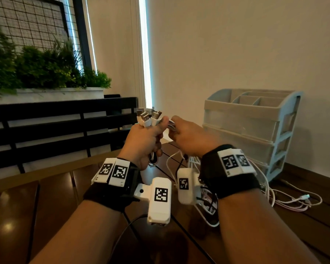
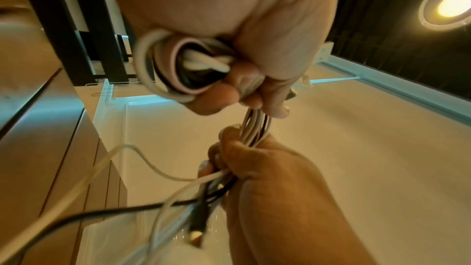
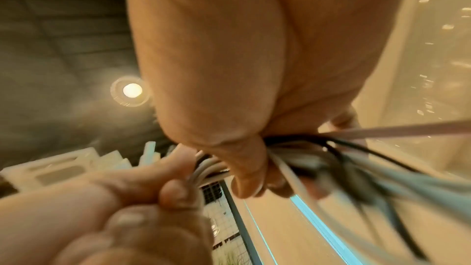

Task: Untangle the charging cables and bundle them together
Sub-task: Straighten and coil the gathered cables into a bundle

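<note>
Your left hand (image 1: 143, 141) is fisted around the charging cables (image 2: 254, 126), with their white USB plugs (image 1: 148, 116) fanning out above your knuckles. Your right hand (image 1: 189, 138) grips the same bundle just beside the left, fingers curled round the strands. Both hands are raised above the dark wooden tabletop (image 1: 36, 202). From your right hand the cables trail down, white ones and a black one, and the loose ends (image 1: 293, 201) lie on the tabletop in front of the pale drawer organiser (image 1: 255, 119). A looped coil (image 2: 163, 67) shows inside your left fist in the left wrist view
</note>
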A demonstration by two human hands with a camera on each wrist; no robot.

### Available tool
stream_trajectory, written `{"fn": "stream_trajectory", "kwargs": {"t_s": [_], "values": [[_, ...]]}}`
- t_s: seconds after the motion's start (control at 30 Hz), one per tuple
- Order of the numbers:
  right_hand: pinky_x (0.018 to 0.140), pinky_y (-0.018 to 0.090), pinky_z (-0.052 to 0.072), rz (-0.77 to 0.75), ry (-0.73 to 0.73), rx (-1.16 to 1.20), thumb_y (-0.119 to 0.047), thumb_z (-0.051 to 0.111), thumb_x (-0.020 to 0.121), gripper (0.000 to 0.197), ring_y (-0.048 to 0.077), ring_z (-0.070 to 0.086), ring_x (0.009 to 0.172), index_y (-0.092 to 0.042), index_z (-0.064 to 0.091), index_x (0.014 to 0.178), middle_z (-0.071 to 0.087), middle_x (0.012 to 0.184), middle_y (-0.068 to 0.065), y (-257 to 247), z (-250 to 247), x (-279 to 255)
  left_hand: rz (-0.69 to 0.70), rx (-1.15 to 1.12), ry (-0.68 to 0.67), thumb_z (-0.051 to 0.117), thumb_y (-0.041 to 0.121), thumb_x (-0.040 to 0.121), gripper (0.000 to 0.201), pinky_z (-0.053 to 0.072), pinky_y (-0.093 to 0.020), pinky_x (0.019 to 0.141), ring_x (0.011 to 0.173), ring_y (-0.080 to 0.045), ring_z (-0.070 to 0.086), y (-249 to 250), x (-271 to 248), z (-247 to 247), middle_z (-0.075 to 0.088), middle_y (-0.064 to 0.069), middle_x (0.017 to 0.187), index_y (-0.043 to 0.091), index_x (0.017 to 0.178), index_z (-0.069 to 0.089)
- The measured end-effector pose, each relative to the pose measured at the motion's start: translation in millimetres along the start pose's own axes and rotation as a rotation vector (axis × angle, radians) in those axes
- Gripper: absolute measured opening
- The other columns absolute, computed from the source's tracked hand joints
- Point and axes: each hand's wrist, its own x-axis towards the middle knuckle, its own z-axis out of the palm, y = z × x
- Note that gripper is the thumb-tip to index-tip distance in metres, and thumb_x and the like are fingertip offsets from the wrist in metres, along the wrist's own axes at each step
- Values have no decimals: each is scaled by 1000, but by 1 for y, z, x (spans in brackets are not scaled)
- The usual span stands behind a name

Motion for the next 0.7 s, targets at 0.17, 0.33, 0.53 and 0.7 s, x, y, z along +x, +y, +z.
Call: {"fn": "stream_trajectory", "kwargs": {"t_s": [0.17,0.33,0.53,0.7], "values": [[56,27,34,-28,-1,-34,-17,41,98,9,13,49,70,-15,39,106,51,82,0,-5,8,4,-12,-21,-16,60,36,92,27,32,-22,37,37,-11,32,-5,0,-1,37,2,50,11,85,58],[64,28,40,-41,-42,19,-16,40,97,16,17,54,82,-14,43,113,55,92,1,-5,7,6,-24,13,-49,62,43,89,32,32,-23,40,37,-13,33,-7,1,0,37,1,49,13,81,54],[91,37,49,-33,-107,45,-14,42,96,35,20,58,100,-17,43,131,61,111,5,-8,11,7,36,66,-54,63,43,87,33,33,-25,44,40,-17,37,-9,2,-2,45,-3,55,12,80,56],[70,13,40,-92,-132,101,-7,41,99,32,15,57,95,-20,47,128,63,106,3,-11,1,-1,44,38,-41,64,35,90,26,33,-24,41,37,-14,37,-10,3,0,49,-4,57,11,82,57]]}}
